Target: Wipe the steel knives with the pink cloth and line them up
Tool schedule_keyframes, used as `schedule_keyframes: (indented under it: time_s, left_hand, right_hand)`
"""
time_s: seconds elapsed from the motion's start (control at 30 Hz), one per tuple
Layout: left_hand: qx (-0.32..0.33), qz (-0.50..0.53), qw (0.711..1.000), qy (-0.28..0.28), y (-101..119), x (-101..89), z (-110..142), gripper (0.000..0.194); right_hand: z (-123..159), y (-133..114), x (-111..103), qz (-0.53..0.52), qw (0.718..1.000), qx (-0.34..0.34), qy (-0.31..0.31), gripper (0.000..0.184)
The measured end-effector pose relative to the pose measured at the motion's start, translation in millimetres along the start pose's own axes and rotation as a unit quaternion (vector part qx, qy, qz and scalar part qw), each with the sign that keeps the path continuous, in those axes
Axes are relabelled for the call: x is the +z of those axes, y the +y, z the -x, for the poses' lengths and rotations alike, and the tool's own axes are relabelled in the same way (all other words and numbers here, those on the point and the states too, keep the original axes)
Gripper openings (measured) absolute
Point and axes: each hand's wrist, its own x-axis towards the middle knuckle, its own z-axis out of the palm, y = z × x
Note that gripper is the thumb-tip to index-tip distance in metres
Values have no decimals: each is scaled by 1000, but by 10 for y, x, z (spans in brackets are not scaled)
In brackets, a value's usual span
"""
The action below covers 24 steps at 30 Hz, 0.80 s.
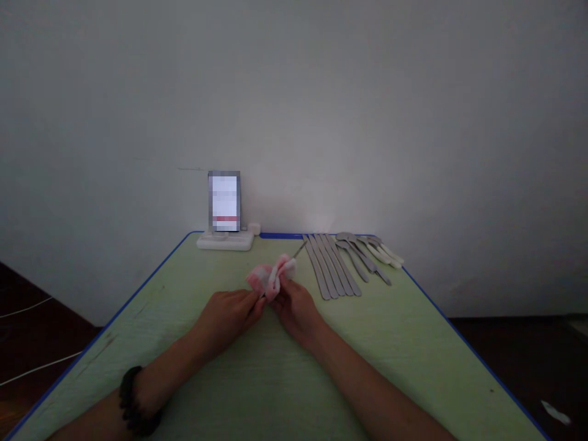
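Just above the middle of the table, my two hands meet around a pink and white cloth (274, 280). My right hand (296, 309) is closed on the cloth, which is bunched and folded. A thin metal utensil (300, 249) pokes out of the cloth toward the back right; its kind cannot be made out. My left hand (232, 315) is closed at the near end of this utensil, with the fingers pinched together. The cloth hides the utensil's middle.
Right of the cloth lies a row of several long, flat metal pieces (331, 269). Beyond them are several metal spoons (353, 248) and white-handled utensils (383, 254). A lit phone (225, 201) stands on a white stand (225, 241) at the back left, near the wall.
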Motion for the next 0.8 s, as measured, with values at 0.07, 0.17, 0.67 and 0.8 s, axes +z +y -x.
schedule_keyframes:
  time_s: [0.07,0.17,0.67,0.8]
  left_hand:
    - [1,-2,1000,-22,3,5,-4,37]
    - [-2,5,998,-57,14,-15,-9,34]
    - [-180,368,902,-137,47,-17,-39,40]
    - [-195,386,892,-135,36,-5,-36,42]
  right_hand:
    - [-3,-3,2,13,1000,-13,-2,25]
    - [-10,-16,10,25,999,-20,4,22]
    - [7,10,11,67,997,-32,26,15]
    - [-22,35,-27,91,995,-27,7,26]
